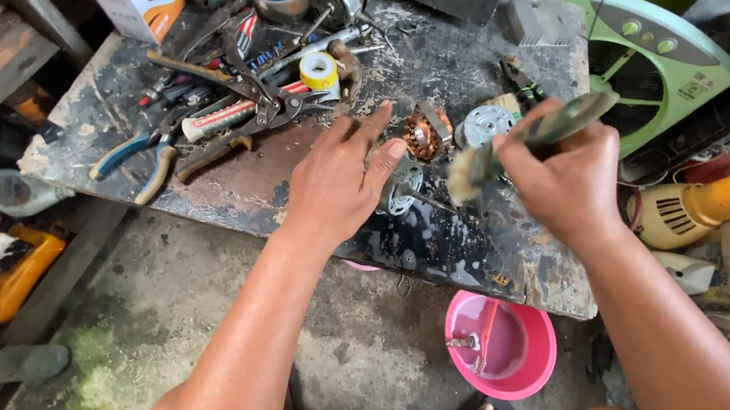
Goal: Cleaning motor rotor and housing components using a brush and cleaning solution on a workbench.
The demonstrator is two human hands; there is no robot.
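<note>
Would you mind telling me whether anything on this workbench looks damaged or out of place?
The workbench top is badly worn, its dark coating flaking and littered with debris. The paintbrush in the right hand has frayed, splayed bristles. The tools lie in a jumbled heap at the back.

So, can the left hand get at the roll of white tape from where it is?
Probably yes. The left hand rests on a motor part, fingers loose, and the roll of white tape stands just beyond it on the bench with nothing between them.

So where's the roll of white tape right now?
The white tape roll sits toward the back of the workbench, left of centre, beside the locking pliers and beyond the left hand.
</note>
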